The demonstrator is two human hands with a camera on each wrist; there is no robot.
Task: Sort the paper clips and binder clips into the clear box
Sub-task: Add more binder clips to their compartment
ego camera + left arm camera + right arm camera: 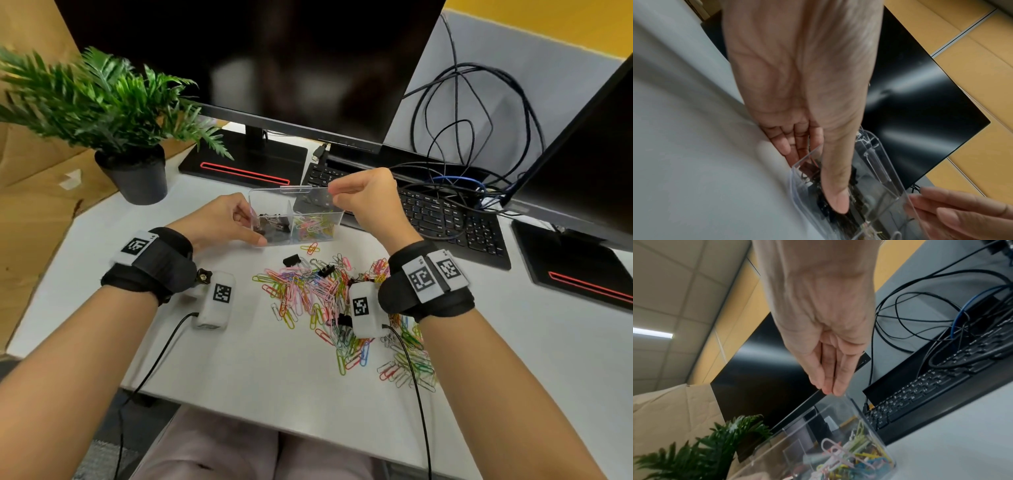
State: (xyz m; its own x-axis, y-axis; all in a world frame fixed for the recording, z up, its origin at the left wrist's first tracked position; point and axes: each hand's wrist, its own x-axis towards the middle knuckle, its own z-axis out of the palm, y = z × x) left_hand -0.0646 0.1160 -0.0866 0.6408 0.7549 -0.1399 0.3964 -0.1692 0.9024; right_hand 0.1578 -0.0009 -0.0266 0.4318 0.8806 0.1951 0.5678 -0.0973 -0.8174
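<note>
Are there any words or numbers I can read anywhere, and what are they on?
No word or number reads clearly.
Square black-and-white code patterns, not letters: on the left wristband tag, the right wristband tags and both white wrist cameras.
Tiny marks beside the codes on those tags: too small to read.
Keyboard key letters: too blurred to read.
Clear box: no label seen.

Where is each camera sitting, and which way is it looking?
Head: sits on the person's head, looks down at the clear box and loose paper clips; both forearms show.
Left wrist: looks along the left hand into the box's binder-clip side.
Right wrist: looks along the right hand pinching the box lid.
All three share the box.
</note>
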